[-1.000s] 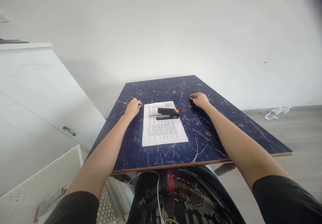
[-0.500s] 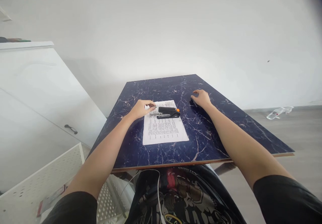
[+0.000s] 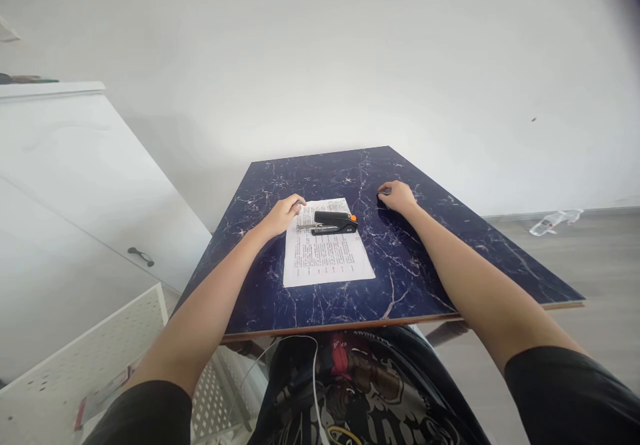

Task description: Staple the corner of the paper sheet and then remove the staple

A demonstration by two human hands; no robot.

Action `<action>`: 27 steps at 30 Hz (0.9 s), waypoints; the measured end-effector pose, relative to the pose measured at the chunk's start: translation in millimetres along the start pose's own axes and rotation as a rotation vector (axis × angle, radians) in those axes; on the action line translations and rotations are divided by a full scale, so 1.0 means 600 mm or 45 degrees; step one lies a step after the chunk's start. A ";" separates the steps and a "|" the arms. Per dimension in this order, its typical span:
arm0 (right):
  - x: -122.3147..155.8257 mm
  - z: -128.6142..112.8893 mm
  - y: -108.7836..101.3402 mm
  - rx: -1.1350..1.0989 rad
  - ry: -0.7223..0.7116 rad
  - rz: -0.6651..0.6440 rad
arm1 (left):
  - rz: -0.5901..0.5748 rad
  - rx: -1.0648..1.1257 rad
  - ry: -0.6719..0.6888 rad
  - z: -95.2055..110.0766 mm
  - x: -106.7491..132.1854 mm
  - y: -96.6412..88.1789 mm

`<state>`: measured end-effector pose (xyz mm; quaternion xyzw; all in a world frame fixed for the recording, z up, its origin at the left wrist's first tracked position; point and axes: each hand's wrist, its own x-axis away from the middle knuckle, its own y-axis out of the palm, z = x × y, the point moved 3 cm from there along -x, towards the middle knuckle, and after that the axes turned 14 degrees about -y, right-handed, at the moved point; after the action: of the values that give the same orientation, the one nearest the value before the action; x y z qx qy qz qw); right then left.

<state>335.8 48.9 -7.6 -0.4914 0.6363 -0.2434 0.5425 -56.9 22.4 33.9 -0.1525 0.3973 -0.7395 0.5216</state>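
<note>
A black stapler with an orange tip lies across a printed sheet of paper. Its silver metal tray sticks out to the left. Just beyond the tray's end, above the paper's left edge, my left hand is closed in a pinch on a small grey piece, too small to name for sure. My right hand rests on the table right of the paper, its fingers curled round a small dark object that they mostly cover.
The dark blue marbled table has its near edge against my body. A white cabinet and a perforated white cart stand at the left. Clear plastic packaging lies on the floor at the right. A white cable hangs over my lap.
My left hand has drawn slightly back from the stapler's tray and turned, bringing its fingers together. The right hand's fingers have closed more round the dark object. The stapler and paper stay put.
</note>
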 end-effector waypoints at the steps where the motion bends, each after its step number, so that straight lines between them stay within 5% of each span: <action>1: 0.000 0.000 0.000 0.000 -0.001 -0.007 | 0.013 -0.039 0.000 0.002 0.001 0.000; 13: 0.000 -0.004 -0.003 -0.016 0.018 -0.015 | -0.091 -0.536 0.267 0.047 0.022 -0.002; 27: -0.001 -0.001 -0.001 -0.019 0.025 -0.022 | -0.027 -0.539 0.341 0.047 0.020 -0.002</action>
<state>335.4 49.0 -7.0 -0.4984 0.6392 -0.2482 0.5304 -44.4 0.0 50.5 -0.1633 0.6073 -0.6588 0.4130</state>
